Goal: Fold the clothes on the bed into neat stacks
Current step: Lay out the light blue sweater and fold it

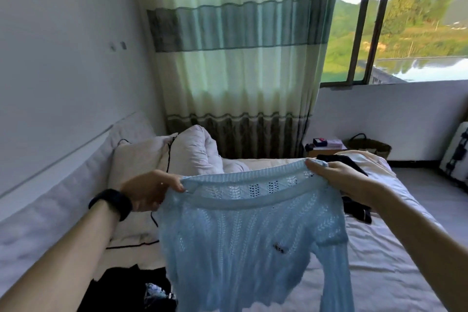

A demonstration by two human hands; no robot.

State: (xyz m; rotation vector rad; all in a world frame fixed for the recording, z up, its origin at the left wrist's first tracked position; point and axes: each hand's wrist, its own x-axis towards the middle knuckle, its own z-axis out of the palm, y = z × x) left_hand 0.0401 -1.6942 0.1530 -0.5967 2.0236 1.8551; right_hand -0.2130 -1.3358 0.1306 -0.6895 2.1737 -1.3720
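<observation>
Left forearm (65, 258) and right forearm (417, 248) reached in from the bottom corners toward the sweater (253, 235), a pale blue open-knit one held up in the air over the bed (379, 248). Left grip (149, 190) pinched the sweater's ribbed top edge at its left end, thumb and fingertips closed on the knit. A black wristband (111, 204) sat on that wrist, just left of the sweater. Right grip (339, 180) held the same edge at its right end, fingers curled over it. Between the two grips the edge ran roughly level, and the body of the sweater hung down from it, its lower part passing out of view at the bottom. One sleeve hung at the sweater's right side. A small dark mark showed on the knit right of the sweater's middle.

Below and left of the sweater a black garment (126, 289) lay on the bed, with a bit of patterned cloth at its edge. Right of the sweater, partly behind the right grip, another dark garment (358, 210) lay on the sheet. Left of the sweater a white pillow (141, 157) with black piping leaned on the padded headboard (50, 197). Behind the sweater's left end a white duvet (197, 149) was bunched up. Well behind the sweater hung a striped green curtain (235, 58). Up and right of the sweater a window (417, 20) showed trees and water. A woven basket (369, 147) stood beyond the sweater's right end, near the wall.
</observation>
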